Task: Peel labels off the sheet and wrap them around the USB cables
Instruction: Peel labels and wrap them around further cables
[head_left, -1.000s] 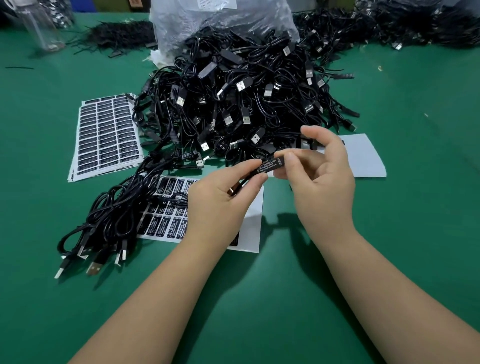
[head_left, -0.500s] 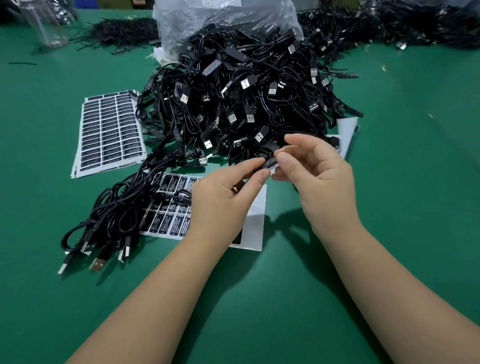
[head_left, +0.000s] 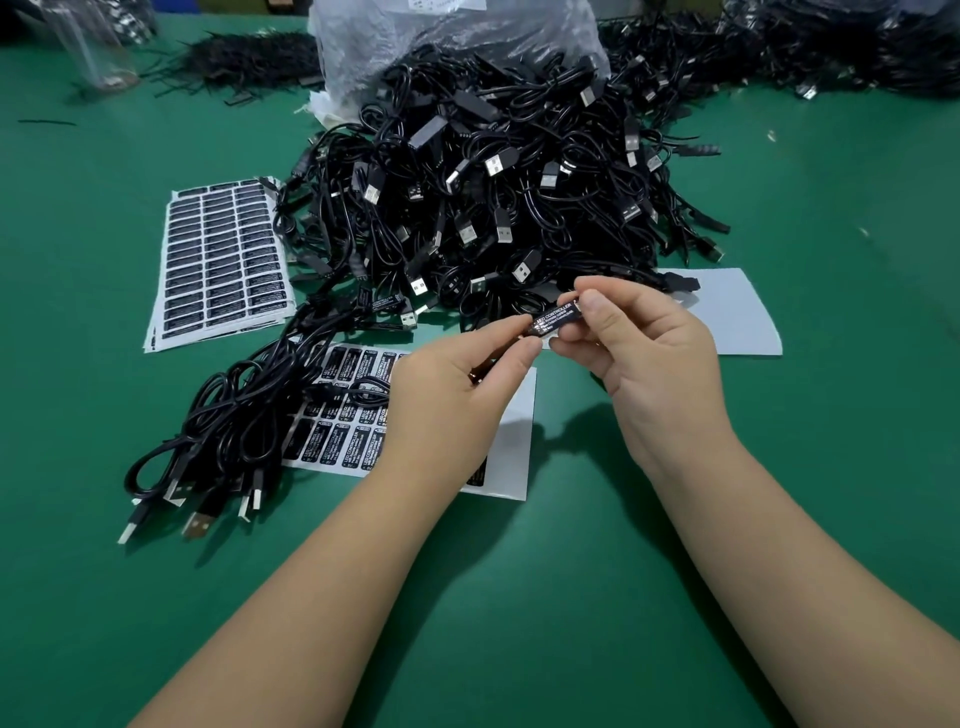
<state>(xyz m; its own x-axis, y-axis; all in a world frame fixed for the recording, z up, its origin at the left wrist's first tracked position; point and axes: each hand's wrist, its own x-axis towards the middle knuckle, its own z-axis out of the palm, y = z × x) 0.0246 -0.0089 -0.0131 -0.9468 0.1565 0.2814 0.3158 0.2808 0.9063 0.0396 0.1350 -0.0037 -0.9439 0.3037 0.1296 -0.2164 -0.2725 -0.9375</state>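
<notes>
Both hands meet above the green table and hold one small black controller piece of a USB cable with a black label printed "LED CONTROLLER" on it. My left hand pinches its left end between thumb and forefinger. My right hand pinches its right end, fingers curled over it. Under my left hand lies a partly used label sheet. A big heap of black USB cables rises just behind the hands. A small bundle of cables lies left of the sheet.
A stack of full label sheets lies at the left. An empty grey backing sheet lies to the right of my right hand. A clear plastic bag stands behind the heap. More cables line the far edge.
The labelled piece has turned so that its printed face shows, and my right fingers have shifted along it. The hands stay in about the same place.
</notes>
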